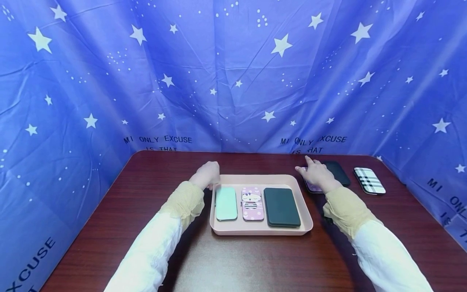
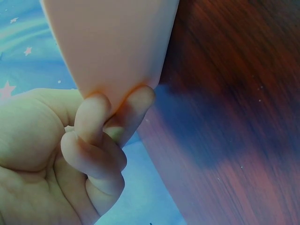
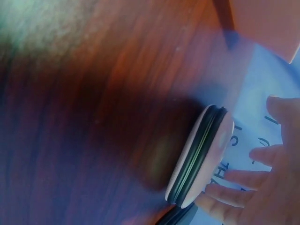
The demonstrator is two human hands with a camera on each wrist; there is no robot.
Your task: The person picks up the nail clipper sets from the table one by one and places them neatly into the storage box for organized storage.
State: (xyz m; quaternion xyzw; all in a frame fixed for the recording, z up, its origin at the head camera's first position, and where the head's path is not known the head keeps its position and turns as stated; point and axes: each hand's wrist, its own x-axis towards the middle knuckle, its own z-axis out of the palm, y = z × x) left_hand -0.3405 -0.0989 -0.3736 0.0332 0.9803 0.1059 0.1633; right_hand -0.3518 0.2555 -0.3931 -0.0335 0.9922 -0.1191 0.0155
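Pink tray (image 1: 260, 232) and its three cases (image 1: 252, 203) lie near-right of the left hand (image 1: 206, 174), which pinches a far corner; the right hand (image 1: 318, 175), fingers spread, grips nothing over a purple case (image 1: 312, 188), a plaid case (image 1: 369, 181) farther right.

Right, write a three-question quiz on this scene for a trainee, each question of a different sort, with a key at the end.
1. In the tray, what lies between the mint case and the dark green case?

2. True or false: the plaid case lies outside the tray.

3. What does the left hand pinch?
A) the mint case
B) a corner of the tray
C) the plaid case

Key:
1. The cartoon-print case.
2. True.
3. B.
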